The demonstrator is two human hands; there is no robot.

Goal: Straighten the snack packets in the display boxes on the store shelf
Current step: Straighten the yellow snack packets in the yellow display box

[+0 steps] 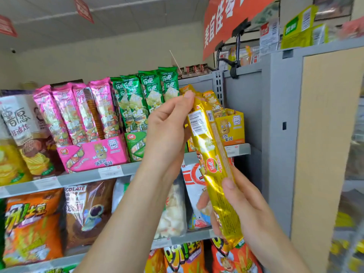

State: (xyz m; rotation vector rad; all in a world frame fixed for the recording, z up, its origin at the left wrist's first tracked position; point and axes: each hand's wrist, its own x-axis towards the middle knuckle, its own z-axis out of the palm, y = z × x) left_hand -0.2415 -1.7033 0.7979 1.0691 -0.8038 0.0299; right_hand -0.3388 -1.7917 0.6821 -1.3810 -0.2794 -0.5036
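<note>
One yellow packet (211, 154) is pinched at its top by the left hand (167, 127) and gripped below by the right hand (242, 203), before three display boxes: pink (94, 152), green (136, 146), yellow (232, 127).

Single head-worn view, angled slightly upward at the shelf (94, 175) (close range); both forearms are seen entering from below.

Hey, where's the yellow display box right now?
Head view, right of centre: the yellow display box sits on the upper shelf, right of the green box, partly behind the held yellow packet.
</note>
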